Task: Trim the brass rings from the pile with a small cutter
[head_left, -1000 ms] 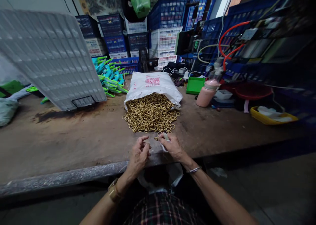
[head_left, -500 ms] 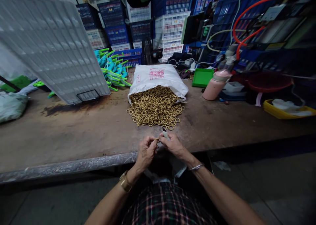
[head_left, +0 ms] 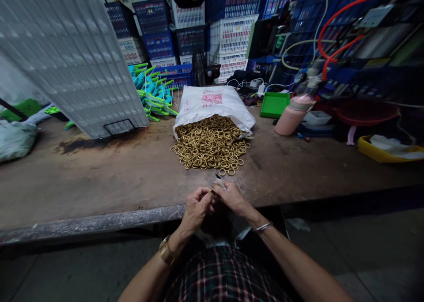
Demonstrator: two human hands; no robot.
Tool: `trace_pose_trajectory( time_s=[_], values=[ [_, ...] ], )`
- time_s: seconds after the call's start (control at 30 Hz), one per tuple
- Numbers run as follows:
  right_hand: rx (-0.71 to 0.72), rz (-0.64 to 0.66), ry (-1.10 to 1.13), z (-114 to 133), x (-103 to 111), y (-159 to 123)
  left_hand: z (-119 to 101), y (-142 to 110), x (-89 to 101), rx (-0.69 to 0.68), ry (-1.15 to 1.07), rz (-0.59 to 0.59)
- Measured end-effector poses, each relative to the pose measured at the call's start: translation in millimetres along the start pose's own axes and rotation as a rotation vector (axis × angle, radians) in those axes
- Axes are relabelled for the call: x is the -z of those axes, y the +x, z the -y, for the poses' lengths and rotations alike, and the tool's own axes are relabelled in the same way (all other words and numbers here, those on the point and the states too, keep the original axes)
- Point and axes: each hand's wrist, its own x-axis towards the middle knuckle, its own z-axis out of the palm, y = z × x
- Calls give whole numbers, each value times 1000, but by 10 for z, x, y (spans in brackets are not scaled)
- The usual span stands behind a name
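Note:
My left hand [head_left: 196, 207] pinches a small gold-coloured ring [head_left: 211, 191] between thumb and fingers, just over the table's front edge. Right beside it, my right hand [head_left: 232, 198] is closed around a small knife [head_left: 219, 181] with a pale handle and a dark tip that points away from me. The two hands nearly meet at the ring. Beyond them lies a heap of gold-coloured rings [head_left: 212, 147], spilling from the mouth of a white sack [head_left: 215, 101] with red print. A couple of loose rings [head_left: 226, 172] lie at the near side of the heap.
A ribbed translucent panel [head_left: 79, 63] leans on a wire stand at left. Green and blue plastic pieces [head_left: 152, 92] lie behind it. To the right are a green tray [head_left: 274, 104], a pink bottle [head_left: 291, 116] and a yellow tray [head_left: 384, 152]. Stacked crates [head_left: 232, 32] line the back.
The view has shifted slightly. Both hands stay together at the table edge, with the left fingers and the ring turned a little and the knife tilted slightly.

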Motion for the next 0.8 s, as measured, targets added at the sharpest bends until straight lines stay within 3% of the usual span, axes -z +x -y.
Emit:
trace_pose_trajectory(
  time_s=[0.57, 0.67, 0.8],
  values=[
    [63, -67, -177, 111, 22, 0, 73, 11, 44, 52, -136, 122],
    [122, -123, -401, 62, 29, -25, 69, 14, 37, 29, -159, 94],
    [286, -28, -727, -11, 18, -104, 58, 35, 44, -8, -96, 71]
  ],
)
